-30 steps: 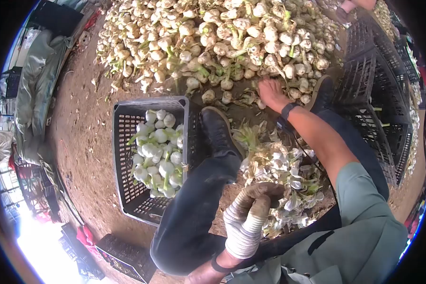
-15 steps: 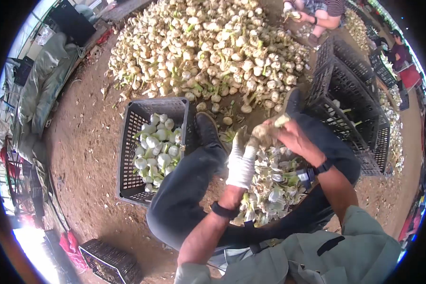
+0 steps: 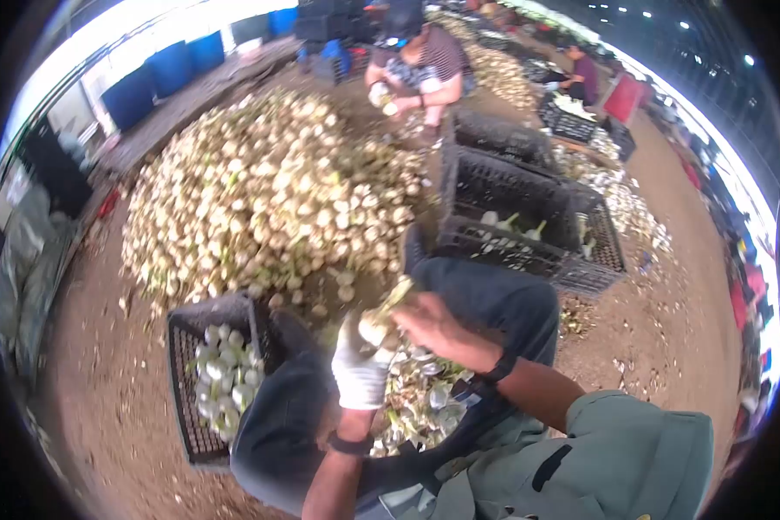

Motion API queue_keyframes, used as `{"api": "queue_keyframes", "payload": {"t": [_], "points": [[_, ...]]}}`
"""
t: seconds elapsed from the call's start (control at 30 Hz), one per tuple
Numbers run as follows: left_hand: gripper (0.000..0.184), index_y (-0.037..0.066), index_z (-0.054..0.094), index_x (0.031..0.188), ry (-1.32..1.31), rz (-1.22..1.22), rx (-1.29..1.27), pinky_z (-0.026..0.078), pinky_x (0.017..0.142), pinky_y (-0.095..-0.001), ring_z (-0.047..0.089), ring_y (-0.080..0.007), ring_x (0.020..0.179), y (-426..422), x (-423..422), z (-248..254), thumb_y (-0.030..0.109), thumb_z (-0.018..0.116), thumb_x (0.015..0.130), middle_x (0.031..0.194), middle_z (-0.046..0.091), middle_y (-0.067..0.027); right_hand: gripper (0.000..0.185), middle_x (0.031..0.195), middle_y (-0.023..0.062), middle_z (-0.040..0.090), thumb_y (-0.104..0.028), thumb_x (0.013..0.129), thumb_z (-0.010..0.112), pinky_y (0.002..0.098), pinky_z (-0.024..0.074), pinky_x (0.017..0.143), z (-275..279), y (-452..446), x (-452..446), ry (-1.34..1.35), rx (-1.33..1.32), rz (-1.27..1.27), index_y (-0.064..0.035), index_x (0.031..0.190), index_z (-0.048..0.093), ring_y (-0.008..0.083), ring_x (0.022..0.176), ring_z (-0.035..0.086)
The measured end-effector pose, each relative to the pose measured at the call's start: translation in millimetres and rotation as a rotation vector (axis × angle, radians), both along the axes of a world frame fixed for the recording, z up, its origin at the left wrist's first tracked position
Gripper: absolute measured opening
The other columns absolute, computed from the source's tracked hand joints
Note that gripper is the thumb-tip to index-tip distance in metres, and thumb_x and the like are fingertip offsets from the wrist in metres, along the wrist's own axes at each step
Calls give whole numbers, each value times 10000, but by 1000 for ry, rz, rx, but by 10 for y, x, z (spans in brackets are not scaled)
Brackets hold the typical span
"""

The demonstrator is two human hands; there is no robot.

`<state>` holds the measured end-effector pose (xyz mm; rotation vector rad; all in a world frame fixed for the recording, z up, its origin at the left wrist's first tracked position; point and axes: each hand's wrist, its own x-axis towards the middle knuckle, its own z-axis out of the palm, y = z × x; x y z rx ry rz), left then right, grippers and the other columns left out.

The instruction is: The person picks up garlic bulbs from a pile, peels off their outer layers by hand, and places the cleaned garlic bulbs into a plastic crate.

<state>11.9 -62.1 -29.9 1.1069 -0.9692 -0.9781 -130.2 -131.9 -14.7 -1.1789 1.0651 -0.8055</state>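
My left hand [image 3: 357,371], in a white glove, is closed around a garlic bulb [image 3: 375,328] with a stubby stem pointing up and to the right. Against the right side of that bulb, my bare right hand [image 3: 435,328] has its fingers curled; what they grip, if anything, is hidden and blurred. Below both hands, between my legs, lies a heap of peeled-off garlic skins and leaves [image 3: 416,407]. Cleaned white garlic bulbs [image 3: 225,373] lie in a black plastic crate [image 3: 182,364] at my left.
A large pile of untrimmed garlic [image 3: 269,191] spreads in front of me. Black crates [image 3: 511,182] stand at the right front, a few bulbs inside. Another person [image 3: 425,65] crouches beyond the pile, handling garlic; a further person [image 3: 583,76] sits farther back.
The view has tilted up and swung right, showing more of the background. Both hands stay together at the garlic bulb, which is now turned so more of its pale side shows.
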Motion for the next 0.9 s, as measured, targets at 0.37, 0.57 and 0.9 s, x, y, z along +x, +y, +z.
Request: {"api": "queue_keyframes", "payload": {"t": [0.37,0.57,0.9], "points": [[693,-15,523,1302,-183,105,-139,555,755,-270,623,-150,949,-3,-29,2,116,860,711,1159,627,-91,139,611,-53,470,-143,913,586,228,292,429,200,113,-13,-3,-61,30,-49,810,582,34,515,418],[672,-1,552,1274,-663,162,-55,539,671,-283,649,-163,740,1,76,238,183,851,701,966,670,-115,182,603,-61,447,-177,919,621,220,295,448,41,103,39,-368,-16,-15,-73,784,557,32,518,409],[701,10,551,1285,-783,228,-25,554,705,-298,665,-173,779,-10,112,226,202,851,681,1066,682,-141,183,625,-34,511,-201,930,570,193,319,398,-33,74,229,-502,-69,-74,-49,835,609,48,472,416]]}}
